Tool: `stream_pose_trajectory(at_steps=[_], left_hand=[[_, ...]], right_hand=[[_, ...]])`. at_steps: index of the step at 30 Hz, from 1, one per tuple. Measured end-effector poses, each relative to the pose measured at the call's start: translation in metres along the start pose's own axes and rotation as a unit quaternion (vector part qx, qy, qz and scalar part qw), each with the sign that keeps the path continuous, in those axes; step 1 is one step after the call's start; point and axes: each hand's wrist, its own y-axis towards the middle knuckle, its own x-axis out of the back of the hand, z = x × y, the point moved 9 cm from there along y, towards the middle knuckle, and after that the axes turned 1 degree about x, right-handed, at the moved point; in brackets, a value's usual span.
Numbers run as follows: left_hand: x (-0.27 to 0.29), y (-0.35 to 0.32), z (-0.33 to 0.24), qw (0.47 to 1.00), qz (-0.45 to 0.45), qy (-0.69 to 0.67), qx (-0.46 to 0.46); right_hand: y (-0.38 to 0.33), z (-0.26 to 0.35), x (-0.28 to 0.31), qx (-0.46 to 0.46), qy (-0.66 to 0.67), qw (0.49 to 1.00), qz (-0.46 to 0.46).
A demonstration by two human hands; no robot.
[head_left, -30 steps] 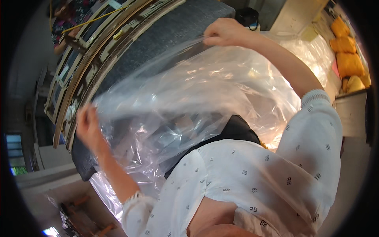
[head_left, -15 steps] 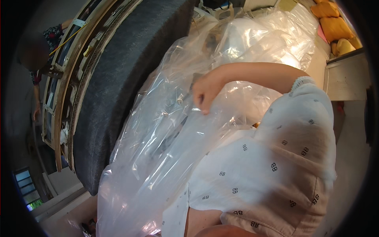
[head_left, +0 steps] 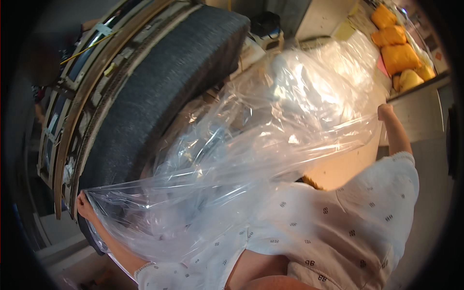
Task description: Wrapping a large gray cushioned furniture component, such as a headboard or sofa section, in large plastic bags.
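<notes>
A large clear plastic sheet (head_left: 232, 159) is stretched between my two hands, its edge pulled taut across the front of me. My left hand (head_left: 85, 205) grips one corner at the far left, close to the lower end of a dark grey curved padded panel (head_left: 159, 92). At the right, with the arm held out, my right hand (head_left: 385, 112) is closed on the other end of the edge. Beyond my hands the rest of the sheet lies crumpled and shiny over the work surface, hiding most of what is under it.
Wooden frame strips (head_left: 77, 106) back the grey panel on the left, and another person's arm shows behind them. Several orange-yellow bundles (head_left: 401, 55) are stacked at the far right. A black bag (head_left: 265, 24) sits at the back. Beside my right arm stands a pale cabinet (head_left: 420, 113).
My right hand has moved from the middle out to the far right, and my left hand has come into view at the left. The plastic is now spread wide between them.
</notes>
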Motion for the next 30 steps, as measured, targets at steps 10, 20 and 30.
stream_pose_trajectory(at_steps=[10, 20, 30], left_hand=[[0.076, -0.017, 0.22, 0.962, -0.064, 0.226, 0.141], [0.132, -0.089, 0.233, 0.946, -0.007, 0.233, 0.227], [0.083, -0.053, 0.213, 0.959, 0.142, 0.042, 0.241]], right_hand=[[-0.244, -0.052, 0.542, 0.076, 0.386, 0.138, -0.909], [-0.213, 0.25, 0.621, 0.406, 0.375, 0.665, -0.503], [-0.192, 0.278, 0.647, 0.275, 0.131, 0.584, -0.752]])
